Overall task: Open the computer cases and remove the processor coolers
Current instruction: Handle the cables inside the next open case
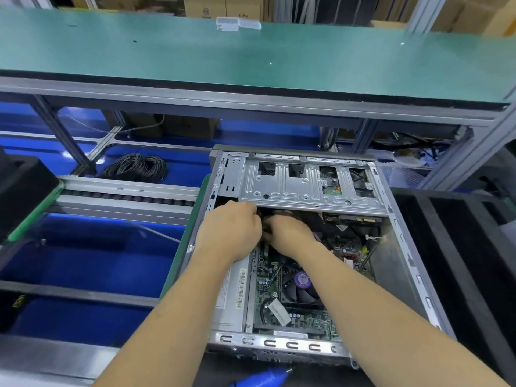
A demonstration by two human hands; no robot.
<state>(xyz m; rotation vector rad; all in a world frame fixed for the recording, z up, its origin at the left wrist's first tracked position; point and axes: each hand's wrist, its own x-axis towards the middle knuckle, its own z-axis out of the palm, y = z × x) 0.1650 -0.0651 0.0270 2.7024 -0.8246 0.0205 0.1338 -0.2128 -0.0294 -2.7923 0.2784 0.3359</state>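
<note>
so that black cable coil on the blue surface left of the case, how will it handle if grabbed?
Probably floppy: the cable coil is many thin loose loops, so it would likely sag and spread unless gripped across the bundle. Likely light for its bulk. It lies flat on the blue surface, so rolling looks unlikely, though loops may snag.

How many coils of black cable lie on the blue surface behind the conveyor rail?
2: the left coil of black cable and the right coil of black cable lie side by side, touching, left of the open grey metal computer case. More may be hidden.

The open computer case (293,343) lies on a conveyor line (125,191).
</note>
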